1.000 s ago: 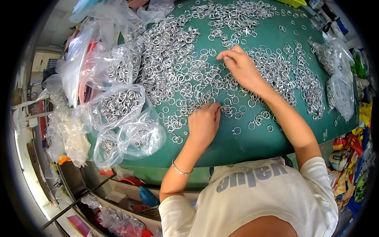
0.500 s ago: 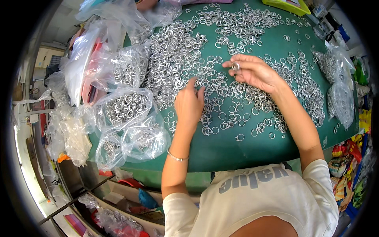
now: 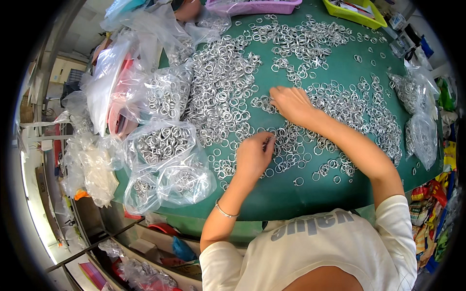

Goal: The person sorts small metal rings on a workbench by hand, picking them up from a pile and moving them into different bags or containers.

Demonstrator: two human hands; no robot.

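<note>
Loose silver metal rings lie heaped over the green table, with another spread of rings to the right. My left hand, a bangle on its wrist, is closed above the near edge of the middle cluster. Metal shows between its thumb and fingers, so it appears to grip rings, though how many I cannot tell. Farther off, my right hand points leftward, palm down. Its fingers are bent together against a small group of rings; whatever sits under the fingertips is hidden.
Clear plastic bags of rings stand along the left side, beside a pink plastic-wrapped container. More bagged rings lie at the right edge. A purple basket and a yellow-green basket are at the far side.
My right hand has swung left and slightly nearer, turning palm down; the ring seen at its fingers is now hidden. My left hand has moved right and nearer, its fingers closing.
</note>
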